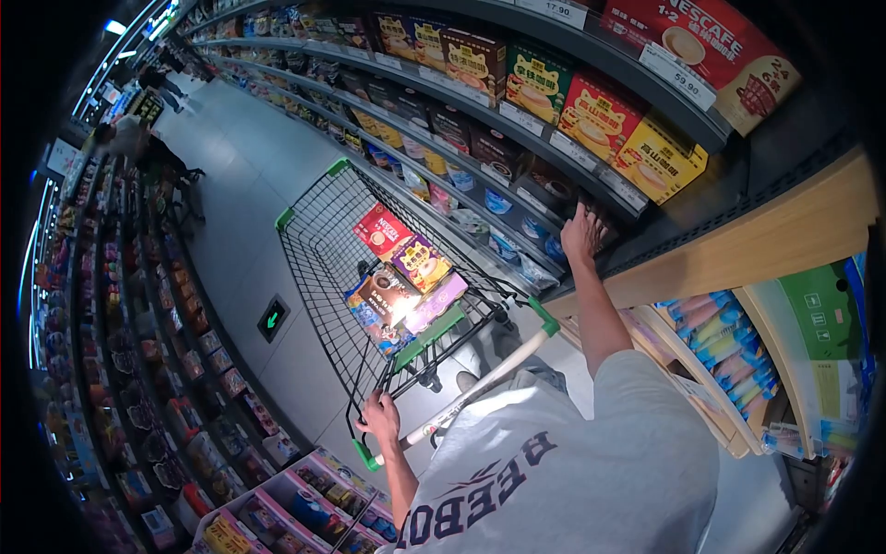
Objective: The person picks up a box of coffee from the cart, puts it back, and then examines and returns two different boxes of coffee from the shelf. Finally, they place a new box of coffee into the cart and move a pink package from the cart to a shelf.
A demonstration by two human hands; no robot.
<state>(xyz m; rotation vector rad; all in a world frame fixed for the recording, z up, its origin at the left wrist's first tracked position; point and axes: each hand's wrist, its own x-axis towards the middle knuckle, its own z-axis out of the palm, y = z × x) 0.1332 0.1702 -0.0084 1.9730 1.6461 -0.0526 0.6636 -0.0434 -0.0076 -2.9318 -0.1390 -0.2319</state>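
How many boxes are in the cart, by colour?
red box: 1
purple boxes: 2
brown box: 1
blue box, partly covered: 1
Total: 5 in the cart

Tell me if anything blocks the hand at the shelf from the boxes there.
Nothing visible does. The right hand is at the shelf edge, fingers at the dark boxes; the left hand grips the cart handle.
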